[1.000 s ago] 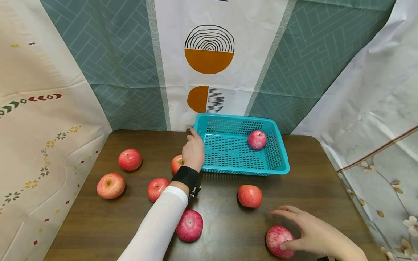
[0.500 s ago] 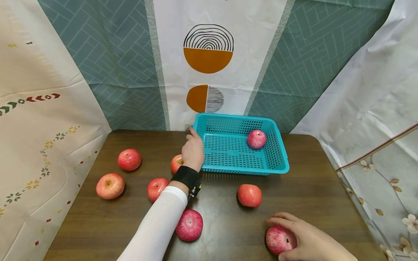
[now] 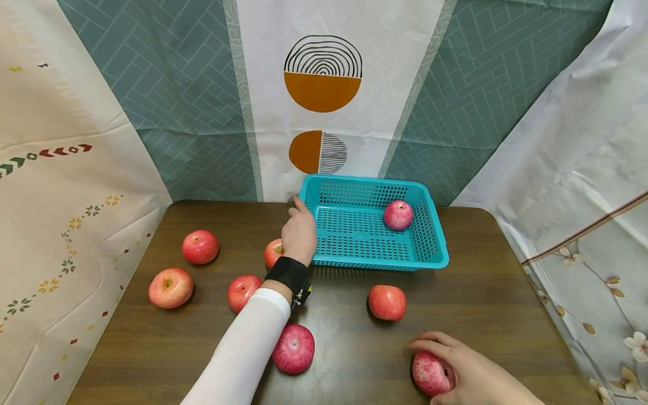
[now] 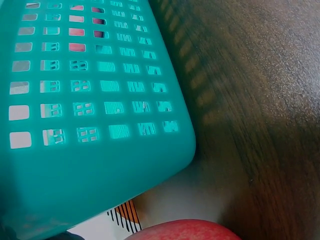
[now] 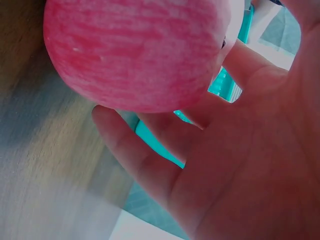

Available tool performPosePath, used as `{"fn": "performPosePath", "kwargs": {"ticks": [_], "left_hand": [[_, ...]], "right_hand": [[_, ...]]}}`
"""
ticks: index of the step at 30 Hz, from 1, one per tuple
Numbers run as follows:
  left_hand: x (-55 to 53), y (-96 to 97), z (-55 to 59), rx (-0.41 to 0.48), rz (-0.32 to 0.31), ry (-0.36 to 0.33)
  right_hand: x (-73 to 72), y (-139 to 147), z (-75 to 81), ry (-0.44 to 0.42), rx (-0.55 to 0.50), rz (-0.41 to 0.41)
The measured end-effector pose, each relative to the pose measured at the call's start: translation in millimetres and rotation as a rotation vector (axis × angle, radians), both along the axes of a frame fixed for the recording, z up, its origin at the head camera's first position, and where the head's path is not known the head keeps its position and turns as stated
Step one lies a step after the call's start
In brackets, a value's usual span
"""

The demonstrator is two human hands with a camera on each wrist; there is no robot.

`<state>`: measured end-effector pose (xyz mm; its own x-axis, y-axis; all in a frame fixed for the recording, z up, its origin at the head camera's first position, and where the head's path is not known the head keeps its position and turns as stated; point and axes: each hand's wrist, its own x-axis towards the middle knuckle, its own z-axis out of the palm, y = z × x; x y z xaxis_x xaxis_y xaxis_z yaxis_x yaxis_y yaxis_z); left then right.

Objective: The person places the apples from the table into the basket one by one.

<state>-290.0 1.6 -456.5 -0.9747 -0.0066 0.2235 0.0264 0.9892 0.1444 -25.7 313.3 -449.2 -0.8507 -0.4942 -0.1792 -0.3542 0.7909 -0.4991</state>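
My left hand (image 3: 300,233) holds the left end of the turquoise plastic basket (image 3: 364,264), most of its fingers hidden at the rim. In the left wrist view the basket's perforated wall (image 4: 100,160) fills the left side. At the lower right of the head view, my right hand (image 3: 468,368) has its fingers and thumb around a streaked pink-red apple (image 3: 431,374) on the table. The right wrist view shows the fingers curled up against this apple (image 5: 140,50). Another pink-red apple (image 3: 398,215) lies inside the basket, toward its right end.
Loose apples stand on the brown wooden table (image 3: 486,281): one red apple (image 3: 387,302) in front of the basket, a darker apple (image 3: 293,349) beside the left forearm, one apple (image 3: 274,253) by the left wrist, and several farther left. Patterned cloths (image 3: 324,140) hang around the table.
My right hand has lowered over the pink-red apple and its fingers and thumb have closed in around it. The left hand and the basket stay where they were.
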Motion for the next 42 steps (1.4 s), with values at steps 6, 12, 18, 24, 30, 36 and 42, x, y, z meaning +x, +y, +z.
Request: {"fn": "performPosePath", "kwargs": {"ticks": [6, 12, 18, 24, 30, 36, 42], "left_hand": [[-0.2, 0.9, -0.5, 0.008, -0.003, -0.001], [-0.4, 1.6, -1.1, -0.002, -0.002, 0.018], [0.0, 1.1, -2.0, 0.009, -0.003, 0.024], [0.1, 0.6, -1.3, 0.016, -0.002, 0.020], [0.1, 0.8, -1.3, 0.017, 0.005, 0.020], [-1.3, 0.7, -2.7, 0.020, 0.007, 0.020], [-1.4, -0.4, -2.0, 0.024, 0.002, -0.005]], "right_hand": [[-0.1, -2.5, -4.3, 0.111, 0.031, 0.018], [-0.8, -2.6, -7.0, 0.081, 0.022, 0.014], [-2.1, 1.0, -8.5, -0.015, 0.043, -0.002], [-3.7, 0.1, -9.0, -0.102, 0.017, -0.039], [-3.7, -2.7, -11.3, -0.079, 0.008, -0.054], [-5.7, -8.7, -13.1, -0.049, 0.065, -0.116], [-6.8, -10.2, -16.3, -0.108, 0.055, -0.166]]}}
